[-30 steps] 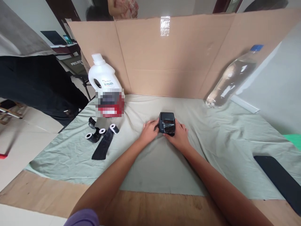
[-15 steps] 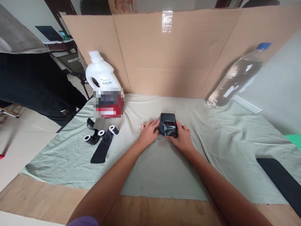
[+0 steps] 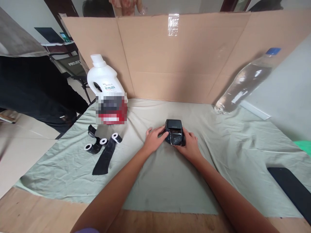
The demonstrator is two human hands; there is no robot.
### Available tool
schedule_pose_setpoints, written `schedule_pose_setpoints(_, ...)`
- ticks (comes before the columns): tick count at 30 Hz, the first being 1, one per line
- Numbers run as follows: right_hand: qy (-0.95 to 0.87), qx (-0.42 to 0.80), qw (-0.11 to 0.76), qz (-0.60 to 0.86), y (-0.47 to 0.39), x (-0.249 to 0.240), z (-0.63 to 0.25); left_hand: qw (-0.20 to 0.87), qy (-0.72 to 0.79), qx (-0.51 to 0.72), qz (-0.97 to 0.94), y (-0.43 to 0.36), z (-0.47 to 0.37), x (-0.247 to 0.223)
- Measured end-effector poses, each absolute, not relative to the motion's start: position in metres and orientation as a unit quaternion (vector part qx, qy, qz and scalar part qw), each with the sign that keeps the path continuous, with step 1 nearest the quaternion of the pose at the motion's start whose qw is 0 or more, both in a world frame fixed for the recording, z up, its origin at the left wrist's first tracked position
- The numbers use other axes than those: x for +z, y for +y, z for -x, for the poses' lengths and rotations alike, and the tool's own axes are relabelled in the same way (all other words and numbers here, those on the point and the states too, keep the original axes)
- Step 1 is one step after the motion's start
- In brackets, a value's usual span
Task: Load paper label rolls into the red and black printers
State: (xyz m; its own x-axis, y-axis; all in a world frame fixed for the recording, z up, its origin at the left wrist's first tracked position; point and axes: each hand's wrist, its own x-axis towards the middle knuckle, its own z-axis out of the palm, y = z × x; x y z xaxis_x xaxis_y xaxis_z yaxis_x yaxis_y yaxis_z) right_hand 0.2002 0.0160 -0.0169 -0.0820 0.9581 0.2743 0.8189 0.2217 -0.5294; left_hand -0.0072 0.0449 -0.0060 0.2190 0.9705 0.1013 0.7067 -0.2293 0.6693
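Observation:
A small black portable printer (image 3: pixel 174 132), with a glossy clear film over its lower front, sits on the cloth between my two hands. My left hand (image 3: pixel 155 139) holds its left side, the thumb at the front left corner and the fingers along the edge. On the other side, my right hand (image 3: pixel 190 144) grips the printer's right edge and lower corner, fingers partly hidden behind it. Further left lie several paper rolls (image 3: pixel 89 148) with black outsides and white ends; a black strip (image 3: pixel 104 158) trails toward me from one of them.
A white detergent bottle (image 3: pixel 105 76) stands at the back left, a blurred red-and-black item (image 3: pixel 111 110) before it. A cardboard panel (image 3: pixel 175 61) closes off the back. A clear bottle (image 3: pixel 245 82) leans at right; a black phone-like slab (image 3: pixel 289 187) lies near the right edge. Someone in dark trousers (image 3: pixel 31 87) stands left.
My left hand has shifted its hold, its thumb now spread onto the printer's front left corner. The right hand still grips the right side. The view has tilted slightly upward.

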Motion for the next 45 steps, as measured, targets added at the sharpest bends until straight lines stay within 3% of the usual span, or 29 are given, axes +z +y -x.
schedule_pose_setpoints(6, -0.697, 0.171, 0.389, 0.577, 0.017, -0.015, -0.21, 0.233, 0.567, 0.24, -0.753, 0.045, 0.007, -0.009)
schedule_pose_setpoints(10, -0.724, 0.178, 0.387, 0.543, 0.032, -0.009, -0.214, 0.232, 0.569, 0.236, -0.753, 0.045, 0.007, -0.01)
schedule_pose_setpoints(16, -0.716, 0.217, 0.281, 0.601, 0.079, 0.026, -0.218, 0.232, 0.566, 0.235, -0.756, 0.044, 0.008, -0.01)
schedule_pose_setpoints(21, -0.72, 0.111, 0.219, 0.649, 0.096, 0.05, -0.215, 0.231, 0.566, 0.234, -0.756, 0.044, 0.007, -0.01)
schedule_pose_setpoints(28, -0.762, 0.143, -0.045, 0.631, 0.121, 0.069, -0.189, 0.228, 0.569, 0.23, -0.756, 0.045, 0.008, -0.01)
schedule_pose_setpoints(33, -0.754, 0.111, -0.037, 0.646, 0.117, 0.082, -0.18, 0.232, 0.567, 0.238, -0.754, 0.044, 0.008, -0.01)
schedule_pose_setpoints(38, -0.762, 0.127, 0.123, 0.623, 0.103, 0.11, -0.179, 0.227, 0.564, 0.234, -0.759, 0.044, 0.009, -0.009)
schedule_pose_setpoints(45, -0.749, 0.034, -0.037, 0.661, 0.109, 0.104, -0.155, 0.226, 0.563, 0.239, -0.758, 0.045, 0.009, -0.011)
